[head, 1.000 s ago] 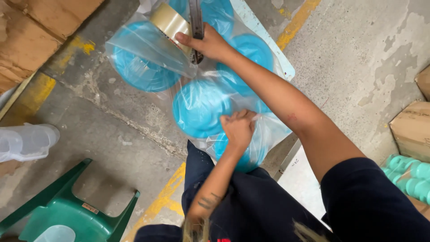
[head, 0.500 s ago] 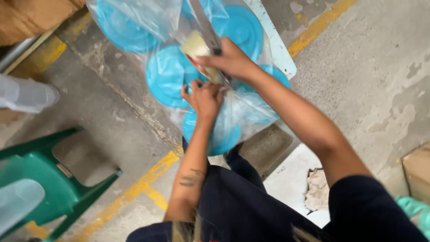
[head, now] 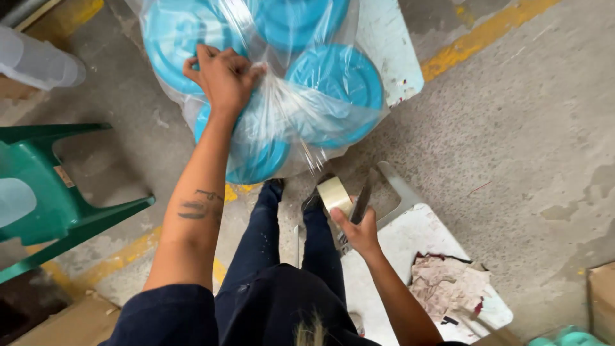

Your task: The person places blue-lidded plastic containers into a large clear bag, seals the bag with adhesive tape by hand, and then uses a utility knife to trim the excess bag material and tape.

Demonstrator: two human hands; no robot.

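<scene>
A clear plastic bag (head: 301, 109) full of several round blue lids (head: 336, 77) stands on the concrete floor in front of me. My left hand (head: 221, 74) grips the bunched plastic at the top of the bag. My right hand (head: 359, 230) is down near my knees, away from the bag. It holds a roll of clear packing tape (head: 335, 194) together with a thin dark blade-like tool (head: 360, 204).
A green plastic stool (head: 45, 192) stands at the left. A white board (head: 423, 243) with crumpled paper (head: 448, 288) lies at the lower right. Yellow floor lines (head: 474, 38) cross the concrete. Cardboard boxes (head: 602, 301) sit at the right edge, clear containers (head: 38, 61) at the upper left.
My right hand has pulled the tape roll and blade away from the bag down toward my knees. My left hand has stayed gripping the bag's gathered top.
</scene>
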